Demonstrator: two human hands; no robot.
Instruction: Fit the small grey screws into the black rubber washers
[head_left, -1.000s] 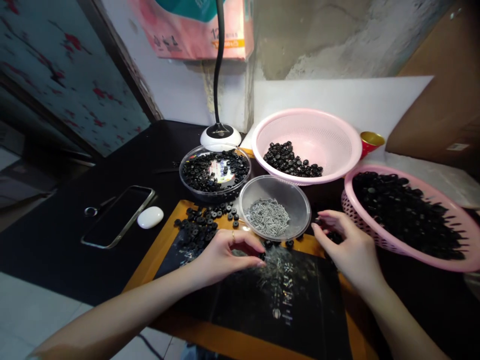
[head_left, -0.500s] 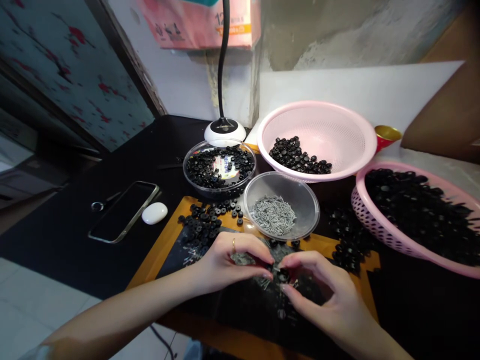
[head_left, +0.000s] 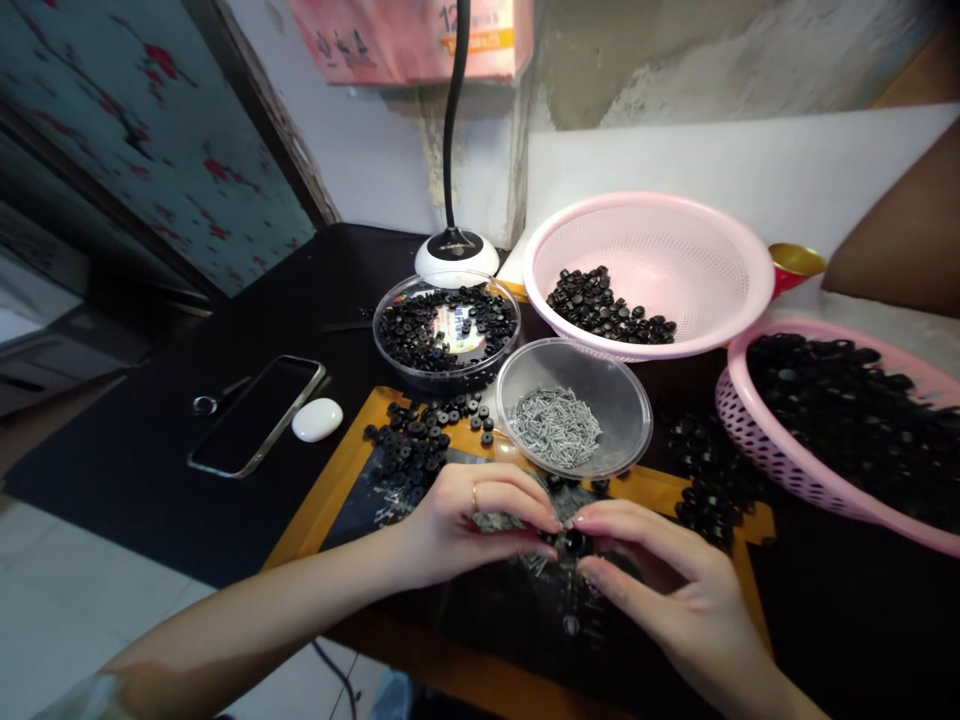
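Note:
Both hands work close together, fingertips almost meeting above the dark mat (head_left: 480,600). My left hand (head_left: 472,515), with a ring on one finger, is closed in a pinch on a small black piece (head_left: 550,538) that is mostly covered by its fingertips. Between the thumb and fingers of my right hand (head_left: 675,570) is a small round black part (head_left: 577,541). Loose metal pins (head_left: 537,563) lie beneath the fingers. Just beyond stands a clear plastic bowl (head_left: 634,405) holding many short silver pins (head_left: 556,427). Black washers (head_left: 412,440) are heaped left of it.
A clear round dish (head_left: 379,345) of black washers stands before the white lamp base (head_left: 457,262). Two pink baskets, one at the back (head_left: 720,240) and one at right (head_left: 757,425), hold black parts. A phone (head_left: 255,418) and white oval case (head_left: 317,420) lie left.
The round black part at my right fingertips shows more plainly now, and the hands stay close together. The whole view has shifted slightly, with things appearing a little farther right.

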